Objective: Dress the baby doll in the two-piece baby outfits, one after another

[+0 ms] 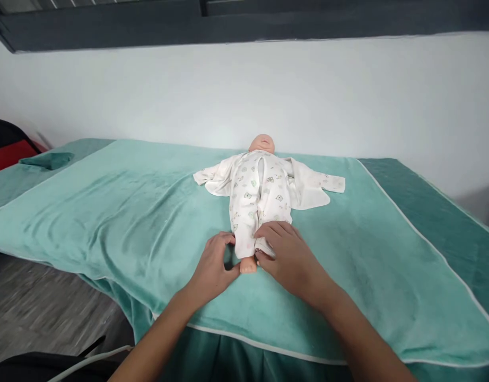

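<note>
A baby doll [261, 144] lies on its back on a teal towel [141, 212], head toward the wall. It wears white printed pyjamas [260, 196], the top lying spread open to both sides. My left hand [213, 268] pinches the cuff of the doll's left-side trouser leg, where a bare foot [248, 264] sticks out. My right hand [288, 254] is closed on the other trouser leg's cuff and covers that foot.
The towel covers a table with a darker green sheet [439, 212] showing at the right. A folded green cloth [49, 159] lies at the far left, beside a red and black object [6, 151]. A white wall stands close behind. Grey floor lies at the lower left.
</note>
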`<state>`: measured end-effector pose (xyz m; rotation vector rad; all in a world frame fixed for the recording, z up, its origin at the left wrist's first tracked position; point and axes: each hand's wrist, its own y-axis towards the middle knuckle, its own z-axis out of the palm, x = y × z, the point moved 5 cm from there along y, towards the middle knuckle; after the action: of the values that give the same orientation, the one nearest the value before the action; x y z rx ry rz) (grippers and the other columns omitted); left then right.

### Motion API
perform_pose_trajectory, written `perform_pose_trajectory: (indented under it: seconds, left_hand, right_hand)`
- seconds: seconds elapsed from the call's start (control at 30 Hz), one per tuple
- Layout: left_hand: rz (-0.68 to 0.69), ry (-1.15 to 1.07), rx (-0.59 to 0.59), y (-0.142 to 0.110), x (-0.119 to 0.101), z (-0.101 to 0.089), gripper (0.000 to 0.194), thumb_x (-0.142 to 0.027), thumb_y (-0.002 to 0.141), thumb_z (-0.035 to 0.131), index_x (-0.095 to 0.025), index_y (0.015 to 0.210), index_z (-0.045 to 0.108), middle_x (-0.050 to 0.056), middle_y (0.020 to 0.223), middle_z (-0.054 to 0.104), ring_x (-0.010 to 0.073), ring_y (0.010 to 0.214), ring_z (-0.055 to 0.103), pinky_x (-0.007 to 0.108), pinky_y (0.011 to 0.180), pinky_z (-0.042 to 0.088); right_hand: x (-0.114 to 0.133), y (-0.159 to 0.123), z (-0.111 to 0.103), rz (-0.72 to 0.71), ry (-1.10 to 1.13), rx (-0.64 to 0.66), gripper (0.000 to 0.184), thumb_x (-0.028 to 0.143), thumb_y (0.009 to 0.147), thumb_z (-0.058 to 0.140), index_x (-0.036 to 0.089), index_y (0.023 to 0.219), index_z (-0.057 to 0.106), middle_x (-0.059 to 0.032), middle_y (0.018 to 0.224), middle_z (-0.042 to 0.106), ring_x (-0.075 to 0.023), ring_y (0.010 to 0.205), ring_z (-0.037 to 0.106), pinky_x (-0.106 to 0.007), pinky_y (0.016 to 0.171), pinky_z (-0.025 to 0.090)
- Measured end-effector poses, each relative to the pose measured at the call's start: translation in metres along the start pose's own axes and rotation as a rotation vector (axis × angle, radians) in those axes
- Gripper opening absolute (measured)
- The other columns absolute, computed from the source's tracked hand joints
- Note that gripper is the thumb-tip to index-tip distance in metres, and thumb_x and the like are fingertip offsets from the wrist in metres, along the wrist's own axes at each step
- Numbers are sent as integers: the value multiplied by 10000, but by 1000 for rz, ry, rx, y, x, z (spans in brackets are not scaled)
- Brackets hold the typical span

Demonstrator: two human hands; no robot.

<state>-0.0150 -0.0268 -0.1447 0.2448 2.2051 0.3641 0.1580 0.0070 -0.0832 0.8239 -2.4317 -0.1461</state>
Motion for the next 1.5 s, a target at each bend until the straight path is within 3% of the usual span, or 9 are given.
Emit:
perform_pose_trajectory:
  seconds: [0.13,0.33,0.57,0.67,1.0,1.13,1.2,1.37,1.5]
  left_hand:
    - [-10,13,-6,-1,0,4,286,-242,787,705,-259,1037,568,59,1111,678,271,1048,624,426,928,474]
    - [-82,-205,-34,1,2,2,140,-155,782,557,-253,883,558,18,932,652,205,903,620,348,857,487]
    - [-161,-530,-141,2,-21,-15,71,-175,835,583,-240,862,576,23,923,607,181,894,605,307,822,503]
    - [-148,-574,-133,3,-30,-22,96,-151,848,584,-245,869,580,13,917,578,163,854,581,287,787,487]
    - [-202,-648,-122,-12,14,-29,45,-228,857,626,-246,893,605,-7,811,574,157,718,532,285,675,439]
    - [-228,-497,-198,-8,4,-34,47,-279,923,586,-243,924,616,-7,805,580,163,770,560,296,738,453]
    - [-146,-353,-188,-2,-14,-35,59,-269,937,576,-238,959,622,10,898,621,174,876,591,309,818,465]
    - [212,49,4,15,-65,-14,162,-189,940,549,-229,1084,610,34,1058,675,208,1043,586,376,951,441]
    - [261,290,161,21,-74,4,256,-131,900,538,-223,1131,596,41,1133,671,246,1124,556,434,1009,408]
  right_hand:
    - [12,4,-1,-23,-182,52,116,119,862,593,196,940,633,-77,1026,680,-275,1076,577,-467,1001,424]
    - [28,9,-3,-8,-301,68,115,117,843,613,214,791,580,-78,912,677,-264,902,595,-439,866,446]
    - [33,6,8,55,-117,-4,86,223,888,642,215,858,561,-45,938,660,-234,913,610,-410,884,438]
    - [33,3,9,77,-54,-39,106,151,895,576,220,831,529,-19,890,636,-211,867,593,-399,878,428]
    - [41,-21,0,-122,187,-54,98,140,936,551,232,912,573,-8,915,651,-189,883,603,-353,829,447]
    - [11,-29,-12,7,273,-156,133,142,974,485,238,942,570,-29,940,631,-187,874,604,-334,770,484]
    - [-4,-37,-15,35,219,-199,129,134,945,525,236,1010,571,-53,1033,624,-214,973,607,-363,830,501]
    - [-27,-53,4,66,14,-178,286,101,848,638,217,1098,559,-88,1131,610,-277,1068,582,-429,897,509]
    - [-31,-55,14,88,-4,-219,176,64,875,555,214,968,565,-61,986,627,-249,940,592,-395,826,494]
